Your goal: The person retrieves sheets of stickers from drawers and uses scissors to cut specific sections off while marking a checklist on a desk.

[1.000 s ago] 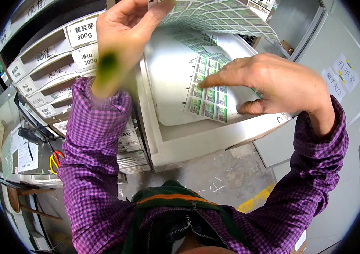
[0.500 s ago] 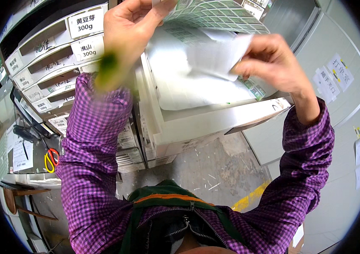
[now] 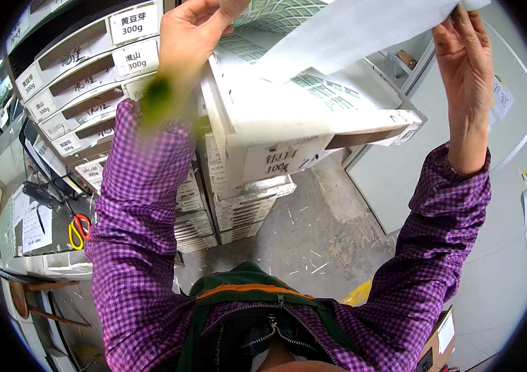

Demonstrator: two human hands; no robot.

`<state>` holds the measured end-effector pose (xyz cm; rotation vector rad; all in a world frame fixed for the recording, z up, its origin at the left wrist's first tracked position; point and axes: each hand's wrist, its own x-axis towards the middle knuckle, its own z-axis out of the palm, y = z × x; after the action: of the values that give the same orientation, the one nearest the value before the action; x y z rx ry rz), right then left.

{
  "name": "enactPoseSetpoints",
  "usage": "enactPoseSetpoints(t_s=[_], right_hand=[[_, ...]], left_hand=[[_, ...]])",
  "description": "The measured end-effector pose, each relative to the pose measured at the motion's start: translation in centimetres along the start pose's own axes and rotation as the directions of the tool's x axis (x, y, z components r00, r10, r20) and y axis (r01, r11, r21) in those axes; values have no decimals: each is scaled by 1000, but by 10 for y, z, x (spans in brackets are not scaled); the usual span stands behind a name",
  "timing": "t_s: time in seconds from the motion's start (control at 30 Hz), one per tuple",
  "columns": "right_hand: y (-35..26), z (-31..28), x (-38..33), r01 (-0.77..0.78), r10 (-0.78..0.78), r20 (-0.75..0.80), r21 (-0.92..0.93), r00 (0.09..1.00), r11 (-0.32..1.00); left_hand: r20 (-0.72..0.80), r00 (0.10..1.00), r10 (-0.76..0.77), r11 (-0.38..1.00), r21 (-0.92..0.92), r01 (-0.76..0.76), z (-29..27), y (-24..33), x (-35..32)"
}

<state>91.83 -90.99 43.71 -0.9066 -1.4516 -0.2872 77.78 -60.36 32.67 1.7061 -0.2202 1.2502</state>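
Sheet point(image 3: 350, 28) now lifted clear of drawer point(image 3: 276, 124), stretched betw. both hands: left hand point(image 3: 192, 31) pinches one corner, right hand point(image 3: 462, 49) the other. Step: pulling sheet out. Next probably needs steady two-hand carry w/o creasing.

Both hands, left point(image 3: 192, 34) and right point(image 3: 465, 53), were raised and pinched a white sheet point(image 3: 350, 31) above an open drawer point(image 3: 288, 118) of green label sheets point(image 3: 322, 87), beside stacked labelled drawers point(image 3: 84, 68).
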Motion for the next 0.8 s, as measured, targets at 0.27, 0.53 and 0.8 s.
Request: enactPoseSetpoints(t_s=[0.27,0.53,0.8], right_hand=[[-75,-38,-4,71,-17,-139,400,990,914],[-93,74,-72,194,-178,-98,186,979,963],[-54,269,-136,322,-176,373,-378,911,868]], left_hand=[[379,925,-22,998,65,-3,-3,35,-14],[347,937,45,994,-111,-7,-51,106,-76],[337,894,-297,746,-502,437,-133,124,-177]])
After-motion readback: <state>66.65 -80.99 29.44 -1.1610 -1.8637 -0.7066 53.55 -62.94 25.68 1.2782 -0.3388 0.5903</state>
